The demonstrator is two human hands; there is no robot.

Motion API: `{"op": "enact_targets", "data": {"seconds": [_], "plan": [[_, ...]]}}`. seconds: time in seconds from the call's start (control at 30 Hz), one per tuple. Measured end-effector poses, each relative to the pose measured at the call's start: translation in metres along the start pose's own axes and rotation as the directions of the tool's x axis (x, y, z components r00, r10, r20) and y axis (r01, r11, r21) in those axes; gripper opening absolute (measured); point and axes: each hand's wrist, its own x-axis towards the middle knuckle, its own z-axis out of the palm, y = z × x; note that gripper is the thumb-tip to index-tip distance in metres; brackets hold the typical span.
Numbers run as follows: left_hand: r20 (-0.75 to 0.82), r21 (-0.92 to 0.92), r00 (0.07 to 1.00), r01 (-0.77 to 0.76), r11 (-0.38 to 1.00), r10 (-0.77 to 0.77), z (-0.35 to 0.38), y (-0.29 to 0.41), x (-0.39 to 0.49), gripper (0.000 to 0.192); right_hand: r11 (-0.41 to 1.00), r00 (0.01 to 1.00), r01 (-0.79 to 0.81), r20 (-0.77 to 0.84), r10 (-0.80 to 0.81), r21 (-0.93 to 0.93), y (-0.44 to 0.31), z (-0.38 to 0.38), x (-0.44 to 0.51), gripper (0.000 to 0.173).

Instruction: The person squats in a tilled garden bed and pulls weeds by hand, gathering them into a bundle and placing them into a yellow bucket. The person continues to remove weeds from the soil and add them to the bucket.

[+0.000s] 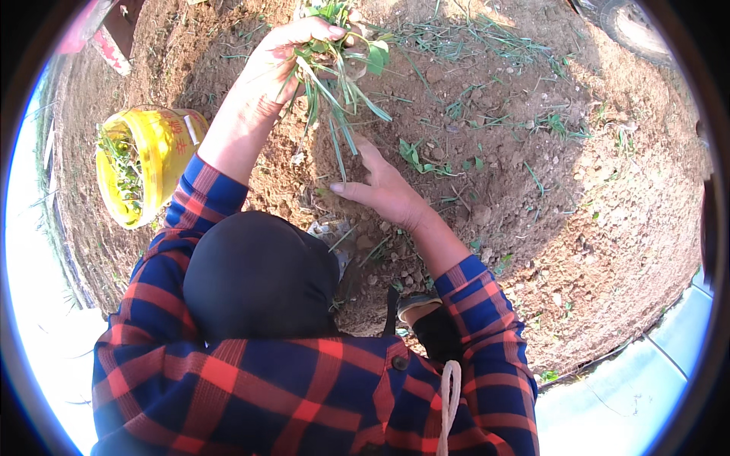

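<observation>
A bunch of pulled grass and leafy weeds is gripped in my left hand, raised at the top of the view. Long green blades hang from it towards my right hand. That hand is held low over the brown soil, thumb and fingers apart, just below the hanging blade tips. I cannot tell whether a blade brushes its fingers. To its upper right a small broad-leaved weed lies on the ground.
A yellow plastic bucket with greenery in it lies tipped at my left. Cut grass is strewn at the top right, near a wheel. Pale paving slabs edge the soil at lower right. My shoe is below my right hand.
</observation>
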Motion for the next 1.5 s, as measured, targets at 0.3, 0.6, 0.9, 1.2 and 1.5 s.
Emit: {"op": "enact_targets", "data": {"seconds": [0.3, 0.6, 0.9, 1.2, 1.5], "plan": [[0.153, -0.03, 0.981, 0.126, 0.992, -0.12, -0.05, 0.005, 0.004, 0.029, 0.491, 0.976, -0.213, -0.206, 0.069, -0.845, 0.02, -0.135, -0.04, 0.063], [0.077, -0.056, 0.984, 0.165, 0.985, -0.161, -0.041, 0.008, 0.019, 0.026, 0.829, 0.916, -0.276, -0.394, 0.073, -0.487, 0.076, -0.108, -0.024, 0.05], [-0.103, 0.197, 0.995, 0.03, 0.98, -0.009, -0.057, 0.025, -0.017, 0.027, 0.93, 0.924, -0.357, -0.109, 0.366, 0.092, -0.059, -0.085, 0.003, 0.04], [-0.128, 0.235, 0.992, 0.044, 0.971, -0.014, -0.056, 0.04, -0.024, 0.026, 0.675, 0.996, 0.032, 0.08, 0.04, -0.737, 0.006, 0.078, 0.038, 0.06], [-0.086, 0.144, 0.996, 0.051, 0.988, -0.039, -0.063, 0.04, -0.027, 0.022, 0.896, 1.0, -0.02, -0.024, 0.011, -0.444, 0.006, -0.029, 0.021, 0.02]]}}
